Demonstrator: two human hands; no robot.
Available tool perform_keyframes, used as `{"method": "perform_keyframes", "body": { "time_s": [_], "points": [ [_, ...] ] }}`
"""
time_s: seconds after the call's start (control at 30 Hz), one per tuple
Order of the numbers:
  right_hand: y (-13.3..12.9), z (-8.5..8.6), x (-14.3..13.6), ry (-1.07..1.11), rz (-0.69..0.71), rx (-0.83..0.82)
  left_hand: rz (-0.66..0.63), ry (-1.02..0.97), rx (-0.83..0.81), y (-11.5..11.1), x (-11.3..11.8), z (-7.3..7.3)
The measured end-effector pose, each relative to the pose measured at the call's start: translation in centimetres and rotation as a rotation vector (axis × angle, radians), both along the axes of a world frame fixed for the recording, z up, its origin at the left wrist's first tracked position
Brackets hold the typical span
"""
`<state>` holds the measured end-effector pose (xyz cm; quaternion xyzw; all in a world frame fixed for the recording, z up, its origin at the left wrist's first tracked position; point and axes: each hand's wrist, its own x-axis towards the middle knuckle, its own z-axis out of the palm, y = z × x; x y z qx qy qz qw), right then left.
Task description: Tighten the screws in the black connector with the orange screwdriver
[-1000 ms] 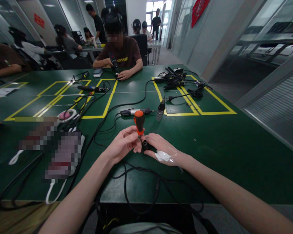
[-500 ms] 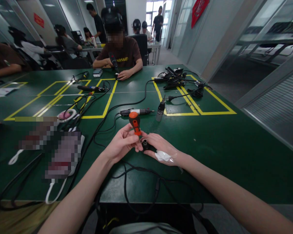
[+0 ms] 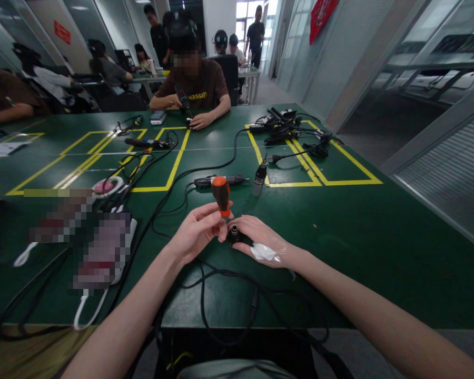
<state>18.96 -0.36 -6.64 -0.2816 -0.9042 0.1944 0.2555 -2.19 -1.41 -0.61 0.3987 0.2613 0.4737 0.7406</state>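
My left hand (image 3: 201, 229) grips a screwdriver (image 3: 221, 196) with a black and orange handle, its fingertips closed around the lower end of the handle. The screwdriver stands nearly upright, shaft downward. Its tip is hard to make out beside a small black cylindrical part (image 3: 234, 233) with a metallic ring on top. Around that part on the green table, my right hand (image 3: 255, 234) has its fingers and thumb closed. White material under clear tape covers part of the right hand near the wrist. Beyond the hands lie a corded electric screwdriver (image 3: 221, 182) and an upright black and grey driver piece (image 3: 259, 179).
Black cables (image 3: 229, 273) loop across the near table. Two blurred devices on white stands (image 3: 128, 247) are at left. A pile of black tools and cords (image 3: 280, 126) sits at back right. Across the table, a person (image 3: 193, 89) works with a power driver.
The screwdriver has turned in my left fingers, its orange stripe now out of sight, and its handle has shifted slightly right and up. My right hand stays on the black part.
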Motion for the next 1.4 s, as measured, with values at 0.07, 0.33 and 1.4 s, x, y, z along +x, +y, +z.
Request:
{"method": "perform_keyframes", "body": {
  "time_s": [0.07,0.33,1.4],
  "points": [
    [-0.04,0.07,-0.01,-0.002,-0.001,-0.005,0.019,0.0,0.024,0.03,0.0,0.02],
    [0.0,-0.05,0.04,0.007,0.001,-0.01,0.018,-0.04,0.037,-0.04,-0.14,0.24],
    [0.01,0.02,0.06,0.004,0.01,-0.02,0.052,0.006,0.047,0.02,-0.23,0.15]
  ]
}}
